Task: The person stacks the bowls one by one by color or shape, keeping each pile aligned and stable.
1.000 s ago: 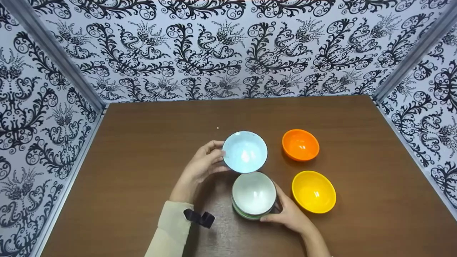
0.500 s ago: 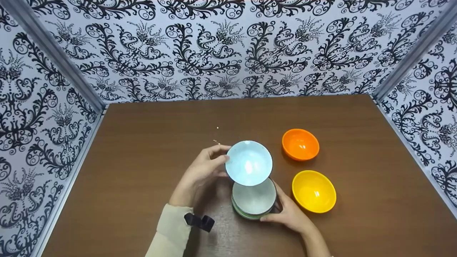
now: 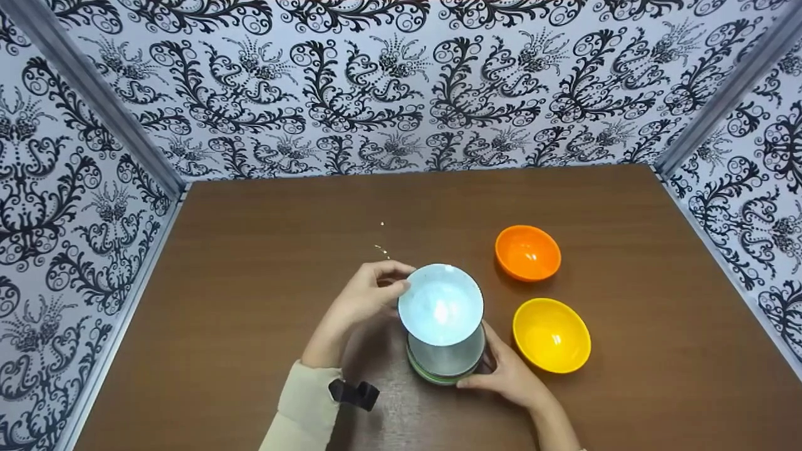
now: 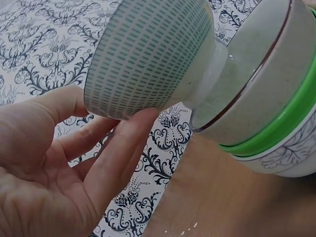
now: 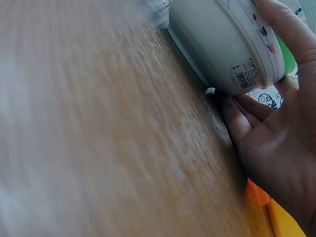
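Note:
My left hand (image 3: 366,297) pinches the rim of a pale bowl (image 3: 442,305), thumb on the inside. Its outer wall carries rows of green dashes (image 4: 148,59) in the left wrist view. The bowl is tilted over a stack, its foot at the brown-rimmed mouth of the top whitish bowl (image 3: 445,360); whether they touch I cannot tell. Beneath that sits a bright green bowl (image 4: 276,131), then a white bowl (image 5: 217,49) with a floral band and a barcode label. My right hand (image 3: 504,373) grips the stack from the right, thumb at the near side.
On the brown table (image 3: 250,250), an orange bowl (image 3: 527,253) stands to the back right of the stack. A yellow bowl (image 3: 551,336) is just right of my right hand. Patterned black-and-white panels (image 3: 401,88) border the table at the back and both sides.
My left hand has brought the pale bowl toward me and slightly right, from behind the stack to over it. The right hand and the stack have stayed in place.

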Available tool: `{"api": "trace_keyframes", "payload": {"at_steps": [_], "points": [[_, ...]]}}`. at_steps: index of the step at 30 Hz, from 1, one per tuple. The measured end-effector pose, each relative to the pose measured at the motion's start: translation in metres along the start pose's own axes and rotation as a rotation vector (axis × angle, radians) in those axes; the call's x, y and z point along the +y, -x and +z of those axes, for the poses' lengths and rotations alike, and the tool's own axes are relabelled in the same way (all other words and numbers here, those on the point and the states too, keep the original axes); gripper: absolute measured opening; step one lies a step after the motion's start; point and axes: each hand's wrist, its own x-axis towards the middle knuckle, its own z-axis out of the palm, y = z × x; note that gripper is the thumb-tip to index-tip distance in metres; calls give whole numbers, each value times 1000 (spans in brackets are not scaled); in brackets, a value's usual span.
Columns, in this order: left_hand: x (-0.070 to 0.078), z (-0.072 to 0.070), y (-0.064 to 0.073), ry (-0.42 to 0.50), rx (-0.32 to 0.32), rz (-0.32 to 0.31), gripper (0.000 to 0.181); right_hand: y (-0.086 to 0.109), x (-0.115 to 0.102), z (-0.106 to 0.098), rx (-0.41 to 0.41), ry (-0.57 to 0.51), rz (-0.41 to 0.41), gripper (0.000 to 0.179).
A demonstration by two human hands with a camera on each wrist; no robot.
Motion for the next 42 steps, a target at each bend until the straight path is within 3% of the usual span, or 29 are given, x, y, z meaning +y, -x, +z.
{"api": "trace_keyframes", "payload": {"at_steps": [6, 14, 21, 29, 42], "points": [[3, 7, 1, -136, 63, 70, 22, 0, 0, 1, 2, 13, -24, 115], [13, 20, 6, -305, 167, 136, 19, -1, -1, 1, 3, -8, 75, 112], [16, 34, 9, -463, 275, 229, 16, -1, -2, 1, 1, -21, 78, 112], [10, 43, 11, -497, 345, 246, 14, -1, -2, 1, -6, -26, 106, 110], [-4, 52, 12, -518, 442, 279, 12, 0, -1, 2, 11, 2, 83, 113]]}}
